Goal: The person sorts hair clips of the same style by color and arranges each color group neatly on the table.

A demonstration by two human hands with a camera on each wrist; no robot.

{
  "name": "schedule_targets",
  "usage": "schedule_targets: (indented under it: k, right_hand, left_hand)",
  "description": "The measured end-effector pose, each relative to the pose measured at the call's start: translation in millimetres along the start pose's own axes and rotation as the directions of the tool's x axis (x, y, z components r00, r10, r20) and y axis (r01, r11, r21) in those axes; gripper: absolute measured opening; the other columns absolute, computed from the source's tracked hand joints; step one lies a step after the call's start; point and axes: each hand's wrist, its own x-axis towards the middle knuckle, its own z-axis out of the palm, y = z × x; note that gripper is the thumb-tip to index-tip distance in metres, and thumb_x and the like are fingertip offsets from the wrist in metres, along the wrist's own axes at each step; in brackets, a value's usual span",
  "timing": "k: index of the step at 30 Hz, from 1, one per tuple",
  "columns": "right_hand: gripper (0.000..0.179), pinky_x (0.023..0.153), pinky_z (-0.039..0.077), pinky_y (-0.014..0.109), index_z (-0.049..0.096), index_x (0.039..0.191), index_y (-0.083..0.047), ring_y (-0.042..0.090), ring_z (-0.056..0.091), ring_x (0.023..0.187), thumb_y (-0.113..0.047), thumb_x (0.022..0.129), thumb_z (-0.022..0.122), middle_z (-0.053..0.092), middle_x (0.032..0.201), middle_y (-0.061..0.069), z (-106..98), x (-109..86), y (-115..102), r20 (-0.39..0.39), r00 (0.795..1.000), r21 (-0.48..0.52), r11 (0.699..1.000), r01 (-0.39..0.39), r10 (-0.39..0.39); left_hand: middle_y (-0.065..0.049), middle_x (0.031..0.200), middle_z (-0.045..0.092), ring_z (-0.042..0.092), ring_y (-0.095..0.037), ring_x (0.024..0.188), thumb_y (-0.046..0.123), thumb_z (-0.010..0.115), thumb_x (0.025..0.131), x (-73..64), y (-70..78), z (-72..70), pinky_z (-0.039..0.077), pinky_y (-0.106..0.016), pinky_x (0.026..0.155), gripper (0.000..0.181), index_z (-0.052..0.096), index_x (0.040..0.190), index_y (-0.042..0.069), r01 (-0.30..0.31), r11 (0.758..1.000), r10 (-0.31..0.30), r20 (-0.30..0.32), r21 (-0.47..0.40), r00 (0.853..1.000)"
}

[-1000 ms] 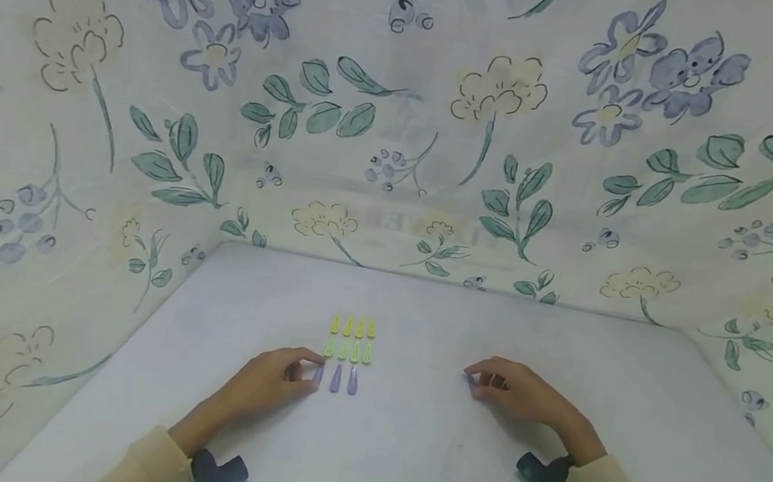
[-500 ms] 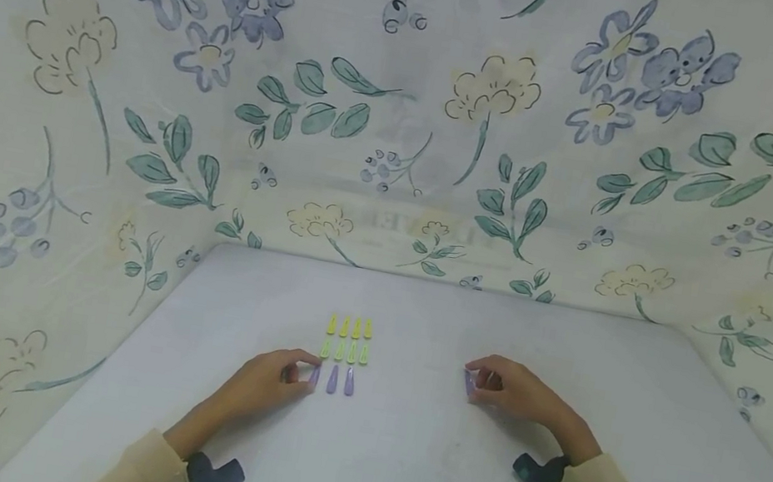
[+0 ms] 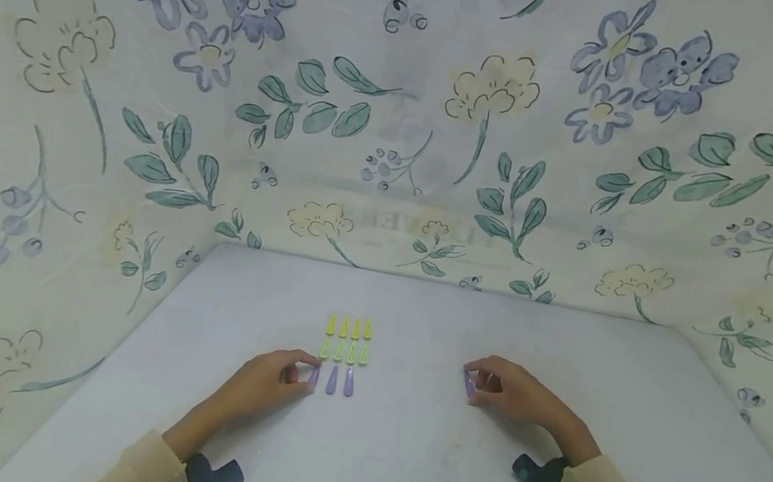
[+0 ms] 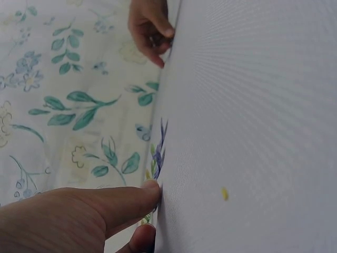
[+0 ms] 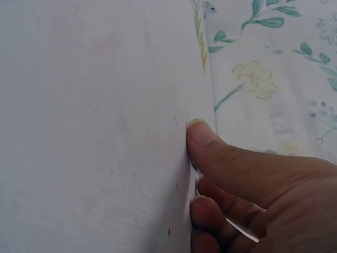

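Small snap hair clips lie in three rows on the white table: yellow clips [image 3: 344, 327] at the back, light green clips [image 3: 339, 352] in the middle, purple ones in front. My left hand [image 3: 265, 382] pinches the leftmost purple clip [image 3: 314, 378] between thumb and forefinger, low at the tabletop. Two more purple clips, one [image 3: 332, 381] and another [image 3: 350, 383], lie just right of it. Well to the right, my right hand [image 3: 515, 389] pinches a separate purple clip [image 3: 468, 384], tilted, close over the table. In the right wrist view the right fingers [image 5: 205, 213] mostly hide that clip.
The white table [image 3: 382, 459] ends at the back against a floral-print cloth [image 3: 407, 109], which also rises at both sides. A small yellow speck [image 4: 225, 194] shows on the table in the left wrist view. Dark bands [image 3: 212, 476] sit at both wrists.
The purple clip at the right fingertips shows more fully now, its tilt slightly changed. Both hands stay nearly in place; the whole head view has shifted a little.
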Motion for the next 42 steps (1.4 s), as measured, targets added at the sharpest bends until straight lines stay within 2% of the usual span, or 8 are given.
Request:
schedule_targets:
  k: [7,17,24,28,35,42]
  right_hand:
    - [0.047,0.075,0.050,0.026,0.063,0.130,-0.011,0.012,0.056,0.086,-0.021,0.086,0.078,0.061,0.097,-0.003,0,2.0,2,-0.007,1.000,-0.004,1.000,-0.013,0.013]
    - [0.041,0.076,0.050,0.026,0.063,0.124,-0.010,0.013,0.056,0.088,-0.023,0.087,0.077,0.061,0.099,-0.002,3,2.4,0,0.014,1.000,0.025,1.000,0.004,-0.004]
    - [0.041,0.076,0.051,0.026,0.063,0.121,-0.009,0.014,0.055,0.089,-0.021,0.085,0.080,0.061,0.102,0.000,-3,1.8,-4,-0.004,1.000,0.008,1.000,-0.003,0.003]
    - [0.041,0.075,0.051,0.025,0.063,0.120,-0.007,0.014,0.057,0.090,-0.018,0.085,0.079,0.063,0.102,0.000,-5,0.8,-6,-0.030,1.000,0.025,1.000,-0.010,0.010]
    - [0.040,0.073,0.051,0.023,0.064,0.120,-0.005,0.011,0.059,0.088,-0.019,0.085,0.079,0.066,0.101,0.000,-5,0.2,-11,-0.054,0.997,0.040,0.997,0.062,-0.060]
    - [0.041,0.074,0.052,0.023,0.063,0.121,-0.007,0.011,0.061,0.089,-0.021,0.086,0.079,0.066,0.101,-0.001,-10,0.9,-20,-0.046,0.998,0.055,0.997,0.050,-0.048]
  left_hand:
    - [0.009,0.075,0.055,0.049,-0.009,0.067,0.023,0.078,0.087,-0.3,0.3,0.0,0.039,-0.024,0.061,0.038,0.069,0.124,0.025,-0.011,1.000,0.011,-0.006,0.006,1.000]
    - [0.008,0.075,0.055,0.049,-0.010,0.067,0.023,0.078,0.086,-4.6,0.6,-1.6,0.039,-0.024,0.062,0.038,0.069,0.123,0.024,0.023,1.000,-0.023,0.006,0.005,1.000]
    - [0.009,0.075,0.055,0.049,-0.009,0.067,0.023,0.077,0.087,-1.5,0.4,-0.8,0.039,-0.024,0.061,0.038,0.068,0.124,0.025,0.000,1.000,0.000,0.004,0.008,1.000]
    - [0.008,0.076,0.055,0.049,-0.010,0.068,0.023,0.077,0.087,0.3,0.0,0.4,0.039,-0.025,0.061,0.038,0.068,0.124,0.025,0.012,1.000,-0.012,0.014,0.001,1.000]
    - [0.007,0.077,0.056,0.049,-0.010,0.068,0.023,0.077,0.087,0.4,-0.5,0.8,0.040,-0.025,0.061,0.038,0.068,0.125,0.025,0.030,0.999,-0.029,0.027,-0.011,0.999]
    - [0.007,0.077,0.055,0.049,-0.010,0.068,0.023,0.077,0.087,2.7,0.8,1.2,0.039,-0.024,0.061,0.038,0.068,0.124,0.027,0.025,0.999,-0.024,0.025,-0.021,0.999]
